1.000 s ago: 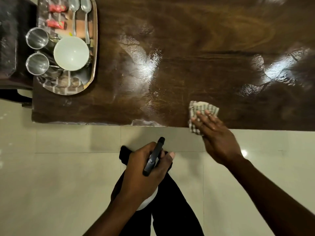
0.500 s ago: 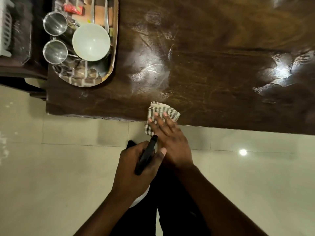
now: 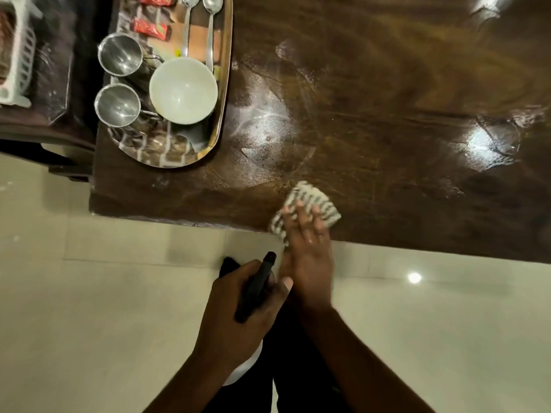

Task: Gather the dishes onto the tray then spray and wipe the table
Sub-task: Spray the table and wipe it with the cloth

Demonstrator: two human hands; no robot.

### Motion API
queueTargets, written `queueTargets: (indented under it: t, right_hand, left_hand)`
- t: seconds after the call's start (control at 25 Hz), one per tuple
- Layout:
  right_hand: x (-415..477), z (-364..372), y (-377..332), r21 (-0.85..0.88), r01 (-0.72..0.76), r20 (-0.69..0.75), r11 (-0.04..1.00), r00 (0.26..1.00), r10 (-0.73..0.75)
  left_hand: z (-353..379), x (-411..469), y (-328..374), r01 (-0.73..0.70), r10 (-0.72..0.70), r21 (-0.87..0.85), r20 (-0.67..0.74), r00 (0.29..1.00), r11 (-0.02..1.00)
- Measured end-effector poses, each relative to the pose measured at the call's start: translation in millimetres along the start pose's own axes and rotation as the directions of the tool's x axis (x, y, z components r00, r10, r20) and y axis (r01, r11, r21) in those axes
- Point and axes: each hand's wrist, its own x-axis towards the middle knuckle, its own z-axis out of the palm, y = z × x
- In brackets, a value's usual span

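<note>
My right hand (image 3: 307, 248) presses flat fingers on the striped cloth (image 3: 310, 204) at the table's (image 3: 387, 144) near edge; my left hand (image 3: 238, 311) grips the spray bottle (image 3: 256, 287). The loaded tray (image 3: 222, 84) sits far left.

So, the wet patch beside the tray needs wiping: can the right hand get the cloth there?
Probably yes: the right hand presses the cloth on the table, and only bare wood lies between it and the wet patch.

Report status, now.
Left hand grips sprayer, off table. Right hand flat on cloth, near edge. Dishes on tray, left of cloth.
</note>
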Motion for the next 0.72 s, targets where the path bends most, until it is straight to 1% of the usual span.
queueTargets:
  t: [0.04, 0.08, 0.12, 0.16, 0.2, 0.24, 0.28, 0.32, 0.36, 0.4, 0.44, 0.48, 0.52, 0.56, 0.6, 0.64, 0.68, 0.72]
  right_hand:
    - [6.2, 6.1, -14.2, -0.019, 0.186, 0.096, 0.982, 0.978, -0.184]
    - [15.9, 6.7, -19.0, -0.012, 0.365, 0.209, 0.931, 0.911, -0.355]
    - [29.9, 1.9, -12.7, 0.0, 0.505, 0.301, 0.863, 0.823, -0.482]
    - [45.6, -6.9, -0.2, -0.001, 0.589, 0.354, 0.808, 0.756, -0.55]
    - [61.2, -18.4, 16.4, -0.034, 0.6, 0.362, 0.799, 0.753, -0.55]
    - [77.4, -31.0, 37.4, -0.083, 0.536, 0.326, 0.84, 0.811, -0.486]
    - [94.0, -45.3, 58.9, -0.115, 0.404, 0.25, 0.908, 0.896, -0.367]
    - [111.6, -61.1, 77.6, -0.115, 0.226, 0.165, 0.967, 0.965, -0.205]
    - [127.7, -75.2, 90.6, -0.08, 0.043, 0.097, 0.996, 0.995, -0.035]
    - [141.0, -83.3, 95.1, -0.017, -0.111, 0.042, 0.994, 0.993, 0.111]
    - [150.6, -83.2, 89.7, 0.041, -0.215, -0.004, 0.976, 0.976, 0.216]
    - [155.1, -75.5, 76.7, 0.076, -0.254, -0.026, 0.964, 0.966, 0.257]
    - [154.1, -64.0, 60.3, 0.078, -0.239, -0.026, 0.968, 0.97, 0.242]
    - [145.9, -50.9, 41.9, 0.051, -0.169, -0.008, 0.984, 0.985, 0.17]
    - [133.5, -38.5, 24.8, 0.019, -0.054, 0.044, 0.998, 0.998, 0.053]
    - [121.4, -28.2, 11.5, 0.0, 0.096, 0.128, 0.995, 0.987, -0.095]
    - [110.4, -22.6, 1.5, 0.008, 0.271, 0.238, 0.962, 0.934, -0.265]
    - [105.1, -21.4, -2.6, 0.053, 0.456, 0.34, 0.889, 0.828, -0.445]
  left_hand:
    - [-3.8, 4.0, 1.8, -0.015, 0.015, 0.02, -0.001, 1.0, 1.0]
    - [-6.7, 7.9, 3.6, -0.021, 0.021, 0.031, 0.001, 1.0, 0.999]
    - [-9.7, 11.4, 5.1, -0.015, 0.015, 0.02, 0.005, 1.0, 1.0]
    - [-13.5, 14.2, 6.8, -0.007, 0.007, -0.008, 0.011, 1.0, 1.0]
    - [-17.4, 16.7, 8.6, -0.011, 0.012, -0.036, 0.021, 1.0, 0.999]
    - [-20.9, 20.0, 10.2, -0.036, 0.037, -0.044, 0.029, 0.999, 0.998]
    - [-24.0, 22.7, 12.0, -0.07, 0.071, -0.042, 0.033, 0.997, 0.997]
    - [-27.0, 25.4, 13.4, -0.099, 0.101, -0.047, 0.029, 0.995, 0.994]
    - [-29.2, 26.7, 15.1, -0.116, 0.117, -0.066, 0.019, 0.993, 0.991]
    - [-30.5, 27.6, 17.7, -0.13, 0.13, -0.087, 0.003, 0.991, 0.988]
    - [-30.5, 29.5, 20.2, -0.141, 0.139, -0.103, -0.024, 0.99, 0.985]
    - [-29.8, 31.0, 22.9, -0.148, 0.143, -0.112, -0.055, 0.988, 0.983]
    - [-27.9, 33.3, 25.7, -0.148, 0.138, -0.13, -0.085, 0.987, 0.98]
    - [-26.2, 36.2, 29.1, -0.146, 0.129, -0.152, -0.113, 0.985, 0.978]
    - [-24.4, 39.9, 32.6, -0.14, 0.117, -0.177, -0.133, 0.984, 0.974]
    - [-22.6, 45.2, 37.1, -0.132, 0.104, -0.193, -0.145, 0.984, 0.972]
    - [-20.8, 49.9, 41.5, -0.119, 0.091, -0.2, -0.145, 0.985, 0.973]
    - [-19.3, 55.2, 47.3, -0.11, 0.084, -0.192, -0.141, 0.987, 0.975]
